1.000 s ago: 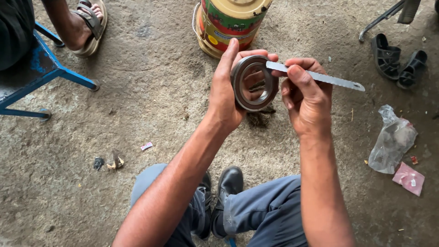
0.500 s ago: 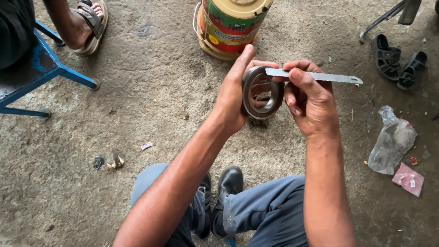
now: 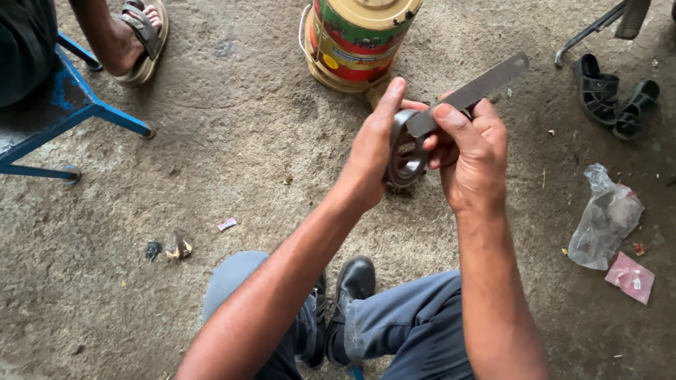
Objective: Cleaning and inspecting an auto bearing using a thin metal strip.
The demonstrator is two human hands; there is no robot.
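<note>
**Steel ring gripped edge-on, blade pinched against its rim**

You had the bearing ring point(image 3: 407, 151) up in front of you, well above the concrete floor point(image 3: 232, 119) and just this side of the painted tin can point(image 3: 359, 39). Your left hand point(image 3: 373, 151) wrapped its outer rim, thumb stretched up along the edge, the other fingers closed behind it. Your right hand point(image 3: 468, 151) had its fingers pinched tight on the flat metal blade point(image 3: 468, 91), whose near end lay against the ring's top edge while the far end angled up and away.

That ring looked like solid steel: heavy for its size, stiff, and probably slick if greasy, so the outer rim was the place to grip it, as you did. The blade looked thin, light and springy; holding it close to the working end gave you control. Whether its tip sat inside the ring's groove, I couldn't tell.
</note>
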